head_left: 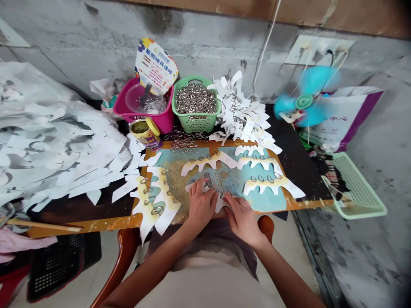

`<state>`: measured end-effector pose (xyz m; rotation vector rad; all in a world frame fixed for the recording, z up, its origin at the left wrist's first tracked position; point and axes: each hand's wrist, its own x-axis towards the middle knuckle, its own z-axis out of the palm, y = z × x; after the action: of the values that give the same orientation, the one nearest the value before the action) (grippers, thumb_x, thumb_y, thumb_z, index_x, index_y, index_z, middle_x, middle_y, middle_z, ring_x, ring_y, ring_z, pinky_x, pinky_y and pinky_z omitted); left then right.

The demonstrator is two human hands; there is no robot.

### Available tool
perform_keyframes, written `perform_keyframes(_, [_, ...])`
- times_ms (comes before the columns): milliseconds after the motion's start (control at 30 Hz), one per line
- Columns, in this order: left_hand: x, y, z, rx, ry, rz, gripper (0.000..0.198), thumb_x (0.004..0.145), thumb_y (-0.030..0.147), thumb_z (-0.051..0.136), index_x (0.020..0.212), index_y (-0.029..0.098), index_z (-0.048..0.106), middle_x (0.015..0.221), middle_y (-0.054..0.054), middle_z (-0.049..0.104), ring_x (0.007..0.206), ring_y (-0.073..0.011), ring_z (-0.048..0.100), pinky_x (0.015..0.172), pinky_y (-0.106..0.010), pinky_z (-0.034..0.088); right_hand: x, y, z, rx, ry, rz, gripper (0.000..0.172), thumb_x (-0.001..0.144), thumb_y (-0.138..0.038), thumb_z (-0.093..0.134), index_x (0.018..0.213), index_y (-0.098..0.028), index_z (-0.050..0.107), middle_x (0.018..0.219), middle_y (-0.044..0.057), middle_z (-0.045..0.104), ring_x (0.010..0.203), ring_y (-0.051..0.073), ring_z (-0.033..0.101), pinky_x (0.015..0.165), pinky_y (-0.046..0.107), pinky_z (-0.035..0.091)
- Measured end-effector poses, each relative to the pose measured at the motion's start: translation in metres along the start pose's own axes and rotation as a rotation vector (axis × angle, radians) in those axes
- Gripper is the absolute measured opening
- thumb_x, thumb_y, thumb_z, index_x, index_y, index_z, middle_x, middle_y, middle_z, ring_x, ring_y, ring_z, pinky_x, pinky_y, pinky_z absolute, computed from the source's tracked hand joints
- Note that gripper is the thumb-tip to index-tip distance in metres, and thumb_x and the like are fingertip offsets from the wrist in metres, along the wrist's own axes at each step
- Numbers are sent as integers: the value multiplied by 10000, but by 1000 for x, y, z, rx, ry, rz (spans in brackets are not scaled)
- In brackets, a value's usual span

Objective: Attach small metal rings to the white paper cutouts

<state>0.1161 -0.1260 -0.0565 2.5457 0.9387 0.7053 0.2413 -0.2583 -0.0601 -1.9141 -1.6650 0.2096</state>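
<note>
My left hand [202, 201] is closed on a white scalloped paper cut-out [220, 204], fingers pressed together near its left part. My right hand [242, 216] pinches the same cut-out, fingertips beside a small metal ring on its upper edge. Both hands partly hide this piece. Around it lie similar cut-outs with yellowish edges and oval metal rings: one cut-out [208, 161] just beyond my hands, another cut-out [272, 186] to the right, and a ringed cut-out [167, 197] to the left. All rest on a stained blue-and-tan board [268, 204].
A green basket [195, 122] full of metal rings stands at the back beside a pink basket [165, 122] and an open tin [144, 136]. Loose rings [184, 143] lie before them. Paper piles [61, 149] cover the left. A blue fan [303, 100] spins at right, near a pale green tray [359, 188].
</note>
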Motion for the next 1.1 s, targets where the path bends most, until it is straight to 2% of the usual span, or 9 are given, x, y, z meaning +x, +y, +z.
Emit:
perform_keyframes(67, [6, 2, 4, -4, -41, 13, 91, 850, 232, 650, 818, 213, 732, 1269, -129, 533, 1169, -332, 487, 959, -513, 441, 0, 1, 2, 7, -6, -3, 576, 944, -121, 459, 1495, -209, 317, 1153, 103, 683, 1086, 269, 588, 908, 439, 492])
perform_keyframes(200, [12, 6, 5, 24, -106, -8, 82, 830, 187, 644, 770, 190, 700, 1263, -132, 536, 1161, -330, 486, 956, -506, 436, 0, 2, 6, -18, -1, 11, 593, 941, -110, 453, 1508, -174, 294, 1127, 110, 699, 1085, 272, 576, 896, 418, 464])
perform_keyframes(333, [12, 9, 5, 50, -128, -30, 75, 829, 146, 605, 776, 165, 655, 1219, -146, 544, 1125, -324, 505, 933, -486, 447, 1, 0, 7, -112, -13, 37, 534, 947, -125, 455, 1472, -136, 358, 1050, 113, 721, 1048, 273, 568, 871, 403, 420])
perform_keyframes(500, [0, 7, 9, 108, -61, -43, 128, 886, 145, 506, 823, 149, 618, 1212, -177, 531, 1166, -344, 487, 952, -516, 434, 4, -4, 1, -234, -44, 75, 456, 931, -125, 474, 1386, -155, 478, 981, 101, 732, 1026, 284, 540, 917, 462, 319])
perform_keyframes(667, [-2, 3, 11, 80, -49, -109, 72, 864, 203, 560, 819, 157, 592, 1217, -203, 534, 1163, -383, 498, 944, -552, 420, 7, -10, -5, -247, -144, 34, 513, 893, -97, 491, 1386, -241, 501, 1096, 84, 694, 1028, 287, 506, 921, 485, 281])
perform_keyframes(800, [2, -5, -1, 14, 72, -163, 224, 854, 273, 610, 1021, 139, 545, 1231, -226, 526, 1176, -389, 507, 929, -548, 428, 10, -14, -6, -263, -176, 35, 497, 917, -117, 469, 1400, -234, 494, 1094, 99, 679, 1005, 288, 498, 893, 485, 280])
perform_keyframes(867, [0, -8, -7, -53, 113, -79, 202, 897, 222, 546, 1082, 149, 515, 1180, -187, 578, 1154, -329, 542, 945, -500, 434, 11, -15, -5, -266, -181, 38, 465, 932, -133, 460, 1387, -223, 505, 1099, 105, 678, 990, 287, 495, 884, 488, 278])
perform_keyframes(1000, [-9, -13, -9, -167, -46, 194, 263, 903, 83, 430, 1126, 186, 523, 1070, -94, 685, 1124, -240, 596, 951, -414, 434, 11, -15, -5, -266, -194, 40, 464, 925, -131, 472, 1379, -218, 506, 1120, 103, 678, 986, 290, 498, 883, 496, 271])
perform_keyframes(1100, [-13, -15, -5, -159, -112, 258, 329, 866, 46, 420, 1160, 166, 506, 1062, -94, 716, 1105, -237, 622, 974, -433, 412, 10, -14, -4, -255, -180, 36, 494, 901, -106, 483, 1382, -219, 498, 1126, 100, 679, 1009, 293, 506, 895, 490, 271])
